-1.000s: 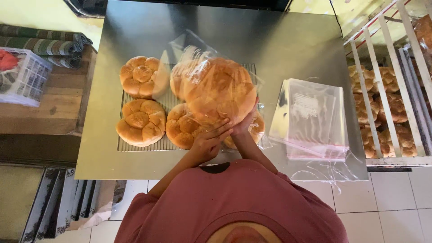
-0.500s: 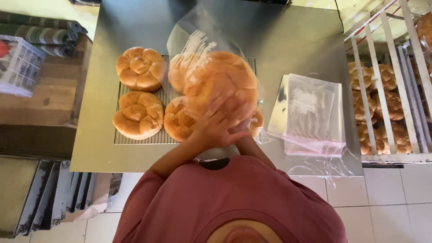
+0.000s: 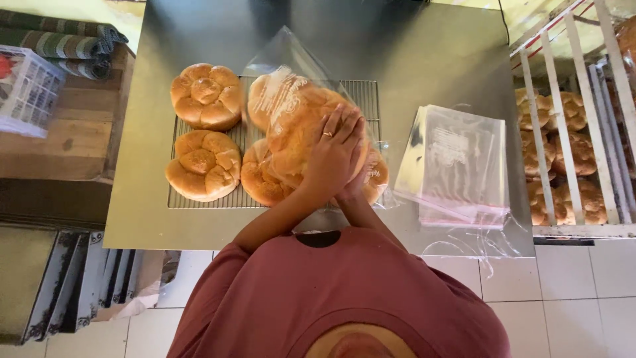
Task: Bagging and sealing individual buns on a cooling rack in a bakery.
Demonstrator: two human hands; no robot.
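A round golden braided loaf (image 3: 291,126) sits inside a clear plastic bag (image 3: 285,53), raised over the wire cooling rack (image 3: 371,93). My left hand (image 3: 334,156), with a ring on one finger, lies spread flat across the near side of the bagged loaf. My right hand (image 3: 358,192) is mostly hidden under the left and holds the loaf's lower edge. On the rack lie bare loaves: one at the far left (image 3: 207,96), one at the near left (image 3: 202,166), and one partly under the bag (image 3: 262,179).
The rack rests on a steel table (image 3: 430,59). A stack of clear plastic bags (image 3: 460,166) lies to the right. Further right, a white shelf rack (image 3: 563,139) holds more loaves. A white basket (image 3: 26,89) and folded cloths (image 3: 66,40) sit on a wooden surface at left.
My left hand has slid from the loaf's near edge up onto its top. The bag's open end now stands up behind the loaf, and my right hand has slipped beneath the left.
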